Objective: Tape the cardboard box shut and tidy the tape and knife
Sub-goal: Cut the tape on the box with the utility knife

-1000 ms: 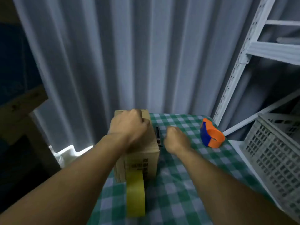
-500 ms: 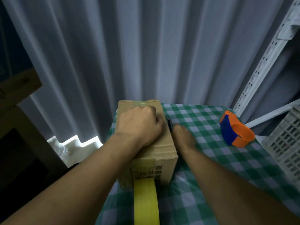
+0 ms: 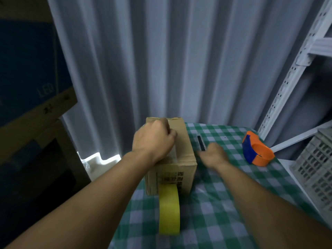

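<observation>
A brown cardboard box (image 3: pixel 185 141) stands on the green checked table (image 3: pixel 224 203) near its far left corner, flaps down, with clear tape along the top seam. My left hand (image 3: pixel 152 141) rests on the box top as a closed fist. Just right of the box lies a slim black knife (image 3: pixel 201 143). My right hand (image 3: pixel 212 155) is blurred and low over the cloth, its fingers at the knife's near end. A yellow tape roll (image 3: pixel 168 209) stands on edge against the box's front face.
An orange and blue tape dispenser (image 3: pixel 256 153) sits at the table's right side. A white slotted crate (image 3: pixel 316 164) and a white metal rack (image 3: pixel 291 69) stand to the right. Grey curtain (image 3: pixel 161 60) hangs behind; dark stacked cartons (image 3: pixel 36 114) fill the left.
My right hand has drawn back from beside the box, so the knife shows beyond its fingers. My left fist has slid toward the far end of the box top.
</observation>
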